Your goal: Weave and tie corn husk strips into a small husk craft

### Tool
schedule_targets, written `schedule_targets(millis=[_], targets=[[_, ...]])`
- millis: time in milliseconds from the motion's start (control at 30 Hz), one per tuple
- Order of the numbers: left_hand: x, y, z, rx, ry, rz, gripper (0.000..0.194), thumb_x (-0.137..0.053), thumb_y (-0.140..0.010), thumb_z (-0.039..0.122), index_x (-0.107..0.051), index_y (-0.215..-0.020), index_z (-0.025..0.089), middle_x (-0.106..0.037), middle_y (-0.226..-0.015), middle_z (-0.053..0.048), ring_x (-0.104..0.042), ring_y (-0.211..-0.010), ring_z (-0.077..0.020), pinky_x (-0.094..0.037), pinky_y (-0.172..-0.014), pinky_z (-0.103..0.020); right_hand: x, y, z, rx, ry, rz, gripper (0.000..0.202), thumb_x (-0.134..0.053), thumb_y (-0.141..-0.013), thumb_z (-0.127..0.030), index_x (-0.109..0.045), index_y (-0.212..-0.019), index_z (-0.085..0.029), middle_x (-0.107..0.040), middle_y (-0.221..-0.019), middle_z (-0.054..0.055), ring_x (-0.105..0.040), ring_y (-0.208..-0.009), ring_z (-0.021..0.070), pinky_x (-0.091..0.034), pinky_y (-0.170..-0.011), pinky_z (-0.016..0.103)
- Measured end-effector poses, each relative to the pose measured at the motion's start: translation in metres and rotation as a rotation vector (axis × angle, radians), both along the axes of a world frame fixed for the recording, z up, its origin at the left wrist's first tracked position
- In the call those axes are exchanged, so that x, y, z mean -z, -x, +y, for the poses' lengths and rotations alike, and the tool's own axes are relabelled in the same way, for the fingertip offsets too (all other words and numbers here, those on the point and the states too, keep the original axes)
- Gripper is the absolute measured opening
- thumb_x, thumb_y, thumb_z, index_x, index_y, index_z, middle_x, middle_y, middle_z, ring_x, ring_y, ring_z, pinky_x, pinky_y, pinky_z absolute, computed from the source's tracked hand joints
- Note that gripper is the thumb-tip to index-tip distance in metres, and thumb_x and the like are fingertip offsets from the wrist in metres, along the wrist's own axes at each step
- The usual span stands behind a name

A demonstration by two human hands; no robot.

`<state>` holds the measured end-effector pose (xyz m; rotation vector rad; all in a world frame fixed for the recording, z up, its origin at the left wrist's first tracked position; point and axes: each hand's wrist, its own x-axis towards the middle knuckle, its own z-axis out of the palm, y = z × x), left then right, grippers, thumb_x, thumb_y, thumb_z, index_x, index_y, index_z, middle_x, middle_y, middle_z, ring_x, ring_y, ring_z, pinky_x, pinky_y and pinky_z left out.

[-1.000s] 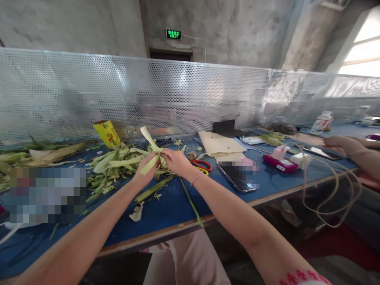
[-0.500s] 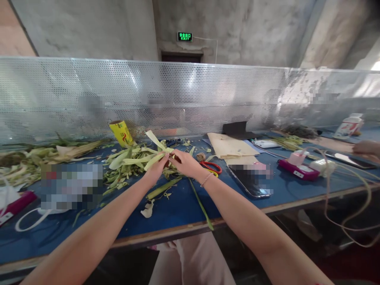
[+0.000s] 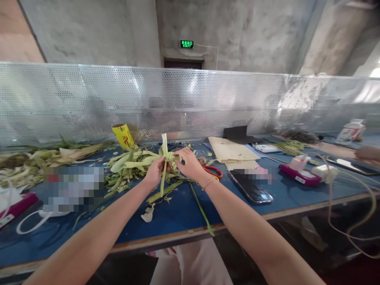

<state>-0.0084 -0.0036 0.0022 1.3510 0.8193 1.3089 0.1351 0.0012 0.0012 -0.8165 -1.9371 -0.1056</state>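
Head view: apparently folding husk strips (image 3: 165,148) just above the table (image 3: 130,225), pinching them in the fingers of the left hand (image 3: 154,172), cannot tell whether also gripping with the bent right hand (image 3: 190,163), and likely needing next a steady left pinch.

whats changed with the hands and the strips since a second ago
The pale strips in the left hand swung from slanting leftward to nearly upright, one end up, one hanging down. The right hand eased slightly away, fingers looser; whether it let go is unclear. The yellow container and dark phone stayed put.
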Motion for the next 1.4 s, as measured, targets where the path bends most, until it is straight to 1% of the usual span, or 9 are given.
schedule_targets(millis=[133, 300, 600, 800, 933, 1100, 1200, 1267, 1400], targets=[[0.004, 0.005, 0.007, -0.231, -0.056, 0.218, 0.028, -0.037, -0.075, 0.034, -0.055, -0.069, 0.015, -0.053, -0.056, -0.001, -0.050, -0.058, -0.0139, -0.039, -0.061, -0.027, 0.002, 0.003, 0.000, -0.032, 0.090, -0.013, 0.012, -0.042, -0.078, -0.015, -0.054, -0.075, -0.016, -0.057, -0.074, 0.005, -0.051, -0.076, 0.0154, -0.040, -0.076, 0.030], [0.001, 0.012, 0.012, -0.477, -0.315, 0.536, 0.027, -0.037, -0.078, 0.035, -0.057, -0.075, 0.017, -0.058, -0.072, -0.003, -0.053, -0.075, -0.0175, -0.038, -0.073, -0.029, 0.002, 0.003, 0.004, -0.058, 0.323, 0.226, 0.008, -0.047, -0.074, -0.022, -0.054, -0.073, -0.018, -0.053, -0.063, -0.001, -0.049, -0.061, 0.0118, -0.040, -0.063, 0.025], [0.009, 0.017, 0.027, -0.511, -0.260, 0.311, 0.031, -0.044, -0.074, 0.042, -0.058, -0.068, 0.015, -0.064, -0.068, -0.006, -0.059, -0.069, -0.0185, -0.044, -0.070, -0.030, 0.013, -0.009, 0.032, -0.149, 0.544, 0.707, 0.021, -0.049, -0.069, -0.031, -0.057, -0.082, -0.018, -0.052, -0.064, -0.001, -0.048, -0.057, 0.0107, -0.043, -0.056, 0.024], [0.005, 0.015, 0.024, -0.337, -0.120, 0.145, 0.028, -0.048, -0.071, 0.041, -0.055, -0.064, 0.015, -0.060, -0.056, -0.003, -0.057, -0.057, -0.0156, -0.046, -0.059, -0.028, 0.007, -0.012, 0.021, 0.142, 0.140, 0.325, 0.028, -0.045, -0.064, -0.010, -0.058, -0.088, -0.017, -0.055, -0.092, 0.008, -0.050, -0.092, 0.0194, -0.038, -0.087, 0.039], [0.003, 0.009, 0.020, -0.144, 0.020, 0.066, 0.022, -0.054, -0.067, 0.038, -0.050, -0.066, 0.017, -0.050, -0.046, 0.004, -0.047, -0.040, -0.0086, -0.039, -0.042, -0.021, -0.005, -0.015, 0.004, 0.080, -0.110, 0.083, 0.035, -0.046, -0.071, -0.010, -0.053, -0.104, -0.018, -0.051, -0.108, 0.009, -0.045, -0.105, 0.0183, -0.032, -0.095, 0.037], [0.007, 0.009, 0.023, -0.054, 0.009, 0.167, 0.024, -0.057, -0.065, 0.038, -0.047, -0.066, 0.017, -0.041, -0.042, 0.008, -0.033, -0.031, -0.0031, -0.027, -0.032, -0.016, -0.013, -0.018, -0.011, 0.044, -0.105, -0.115, 0.026, -0.048, -0.079, -0.023, -0.056, -0.103, -0.024, -0.054, -0.111, 0.005, -0.043, -0.107, 0.0191, -0.029, -0.095, 0.040], [0.007, 0.006, 0.020, -0.092, 0.001, 0.209, 0.021, -0.059, -0.064, 0.032, -0.046, -0.071, 0.016, -0.041, -0.046, 0.008, -0.033, -0.032, -0.0022, -0.024, -0.032, -0.016, -0.014, -0.014, -0.019, -0.053, -0.067, -0.269, 0.041, -0.053, -0.076, -0.037, -0.050, -0.115, -0.024, -0.051, -0.116, 0.007, -0.041, -0.109, 0.0212, -0.029, -0.095, 0.042], [0.006, 0.004, 0.014, -0.110, -0.041, 0.218, 0.018, -0.057, -0.065, 0.025, -0.045, -0.075, 0.016, -0.042, -0.050, 0.007, -0.034, -0.034, -0.0021, -0.024, -0.034, -0.016, -0.014, -0.010, -0.023, -0.098, -0.047, -0.341, 0.056, -0.057, -0.072, -0.043, -0.042, -0.123, -0.026, -0.045, -0.123, 0.008, -0.039, -0.111, 0.0235, -0.028, -0.095, 0.045], [0.004, 0.003, 0.002, -0.146, -0.100, 0.265, 0.012, -0.051, -0.067, 0.019, -0.042, -0.075, 0.017, -0.045, -0.058, 0.006, -0.035, -0.037, -0.0025, -0.031, -0.038, -0.019, -0.010, -0.001, -0.024, -0.178, -0.026, -0.378, 0.049, -0.055, -0.075, -0.039, -0.044, -0.121, -0.028, -0.044, -0.118, 0.009, -0.040, -0.111, 0.0219, -0.031, -0.095, 0.045]])
